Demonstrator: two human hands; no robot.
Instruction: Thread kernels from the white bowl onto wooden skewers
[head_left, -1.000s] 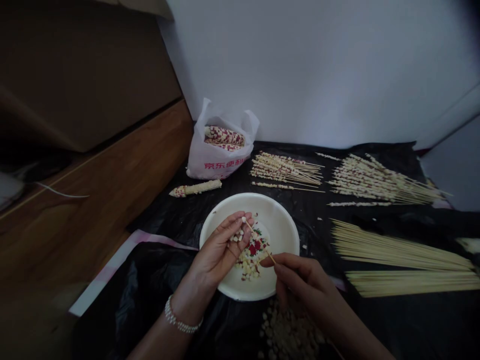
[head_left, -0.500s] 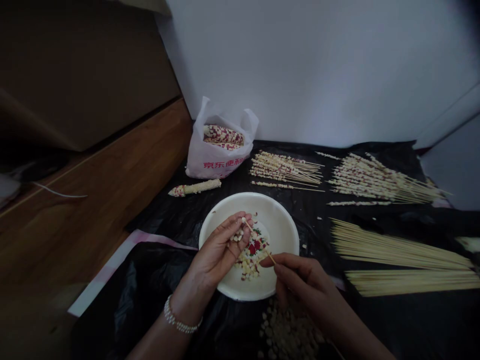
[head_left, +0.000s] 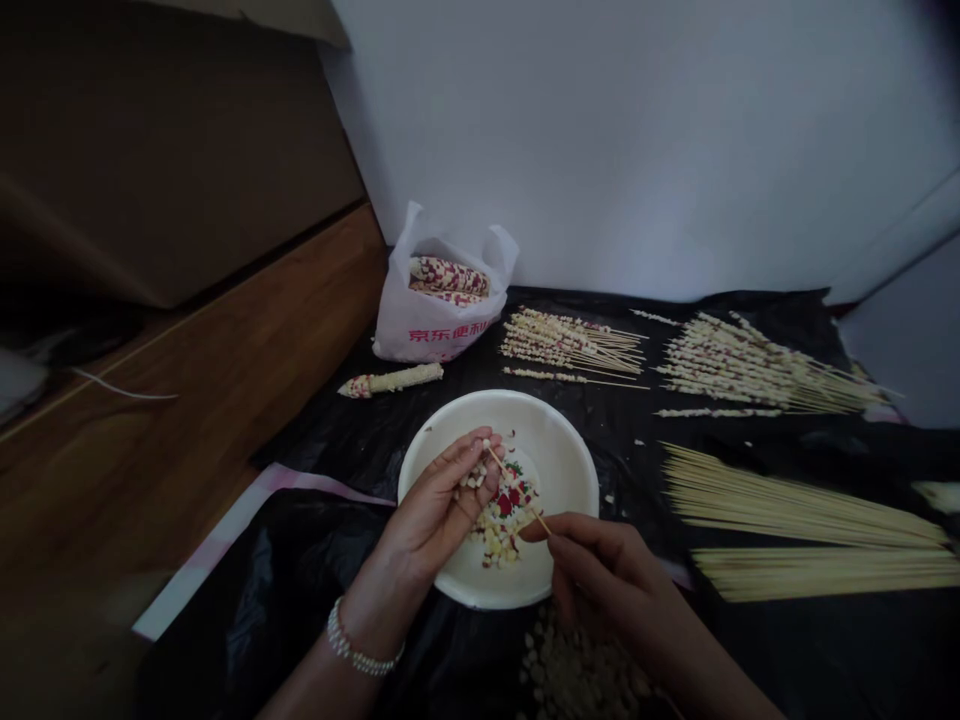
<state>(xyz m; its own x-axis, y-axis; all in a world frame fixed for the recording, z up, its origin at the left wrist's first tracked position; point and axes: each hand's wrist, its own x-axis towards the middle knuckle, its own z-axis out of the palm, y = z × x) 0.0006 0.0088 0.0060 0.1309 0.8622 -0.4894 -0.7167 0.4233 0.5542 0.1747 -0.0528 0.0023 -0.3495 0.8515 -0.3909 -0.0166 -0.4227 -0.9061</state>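
Over a white bowl (head_left: 570,450), my left hand (head_left: 442,505) cups several corn kernels (head_left: 474,476) in its palm and pinches one pale kernel (head_left: 487,444) between thumb and forefinger. My right hand (head_left: 600,560) is closed on a thin bamboo skewer (head_left: 537,516) at the bowl's right edge. The skewer slants up to the left, and its tip meets the pinched kernel. Loose yellow and dark red kernels (head_left: 499,545) lie in the bowl below, partly hidden by my left hand. The skewer's lower end is hidden behind my right hand.
Behind the bowl stand a plastic bag (head_left: 431,325) of speckled corn cobs (head_left: 450,274) and a mostly stripped cob (head_left: 397,380). Kernel-threaded skewers (head_left: 562,340) lie in two piles, the larger pile (head_left: 735,365) further right. Bare skewers (head_left: 795,500) lie on the black plastic sheet (head_left: 315,540).
The whole view has shifted slightly, with things sitting a little lower. Both hands keep nearly the same pose, the skewer tip still at the pinched kernel.
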